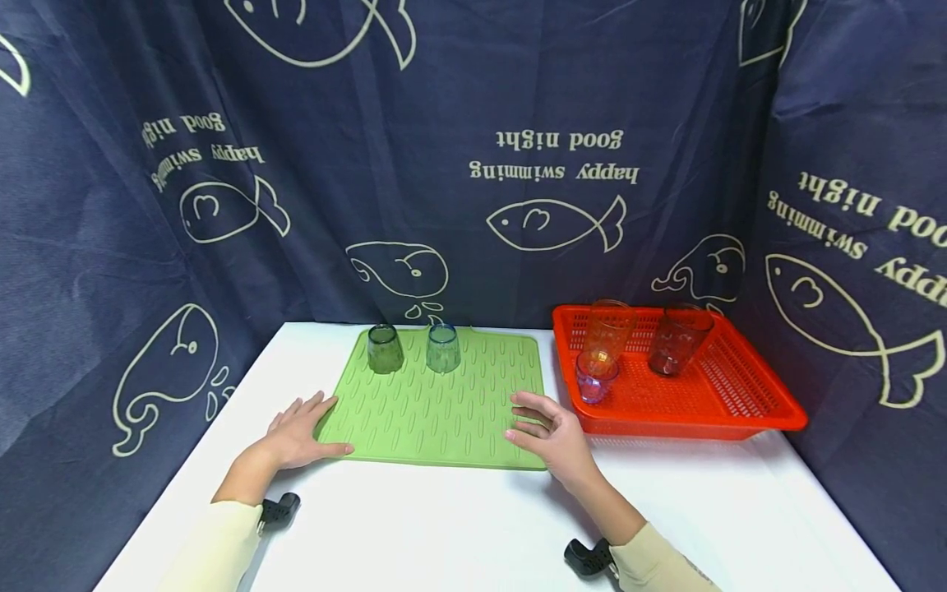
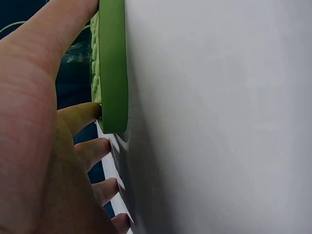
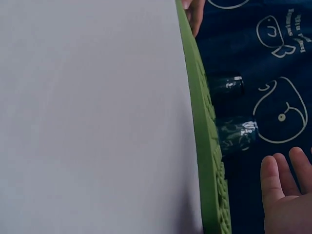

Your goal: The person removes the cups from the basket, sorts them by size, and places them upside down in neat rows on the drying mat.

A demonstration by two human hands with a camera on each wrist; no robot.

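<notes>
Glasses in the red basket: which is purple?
The short purple glass at the front left of the basket; the orange glass and dark red glass are taller, farther back.

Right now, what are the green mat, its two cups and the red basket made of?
The mat looks like matte silicone or rubber: raised bumps, smooth thick edge. The left cup and the right cup look glossy and see-through, with bright glints: maybe glass, maybe clear plastic. The basket seems to be shiny plastic, with moulded holes.
</notes>
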